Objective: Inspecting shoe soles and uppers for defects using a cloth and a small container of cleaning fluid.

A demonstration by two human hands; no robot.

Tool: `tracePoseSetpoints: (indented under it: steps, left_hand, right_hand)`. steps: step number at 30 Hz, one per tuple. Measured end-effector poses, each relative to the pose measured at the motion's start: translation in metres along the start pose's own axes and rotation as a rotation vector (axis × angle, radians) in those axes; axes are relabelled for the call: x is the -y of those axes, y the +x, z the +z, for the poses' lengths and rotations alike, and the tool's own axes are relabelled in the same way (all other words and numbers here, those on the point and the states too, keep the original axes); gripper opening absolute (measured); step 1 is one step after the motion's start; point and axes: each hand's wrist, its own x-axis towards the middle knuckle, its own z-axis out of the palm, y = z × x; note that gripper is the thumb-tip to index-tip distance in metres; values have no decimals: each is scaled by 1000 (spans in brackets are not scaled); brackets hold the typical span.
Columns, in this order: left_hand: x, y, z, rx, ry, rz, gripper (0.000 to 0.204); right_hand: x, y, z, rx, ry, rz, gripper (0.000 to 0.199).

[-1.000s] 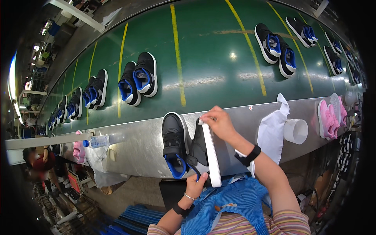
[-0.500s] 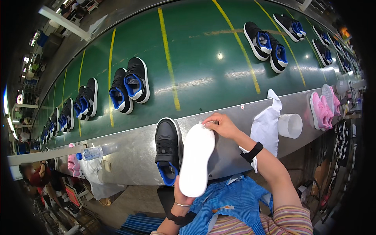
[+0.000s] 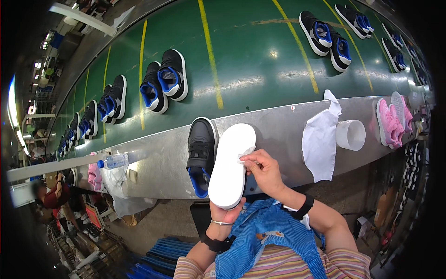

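Sole up, a shoe with a plain white outsole [image 3: 227, 172] lies over my left hand [image 3: 226, 213], which grips its lower end from beneath; the upper is hidden. My right hand [image 3: 265, 174] is closed in a pinch on a small white cloth [image 3: 246, 153], pressed to the right side of the sole below the toe end. Just left of it, a black shoe [image 3: 200, 151] with blue lining stands upright on the metal ledge [image 3: 278, 135].
Beyond the ledge, a green conveyor belt [image 3: 246, 56] with yellow lines carries several pairs of black shoes [image 3: 169, 76]. To the right on the ledge are a white cloth [image 3: 320, 144], a white tub [image 3: 350, 135] and pink shoes [image 3: 388, 123]. A water bottle [image 3: 114, 161] stands left.
My right hand has slid with the cloth from the toe tip down along the sole's right side. My left hand still holds the shoe, and the whole view has shifted a little.
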Motion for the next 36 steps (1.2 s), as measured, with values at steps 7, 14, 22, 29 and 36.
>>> tracePoseSetpoints:
  steps: [7,14,22,29,36]
  left_hand:
    - [23,-5,38,33,353,254,44]
    - [54,12,49,28,787,685,33]
    - [82,30,56,147,1326,1070,31]
    - [73,14,49,353,1917,1330,28]
    - [86,49,34,329,2437,1207,27]
  right_hand:
    - [19,-49,-5,-92,125,88,12]
    - [16,-78,-21,-325,582,164,17]
    - [24,-95,-47,-393,853,259,21]
    - [77,-72,-75,-309,649,21,19]
    - [66,-70,-97,-291,551,-6,22]
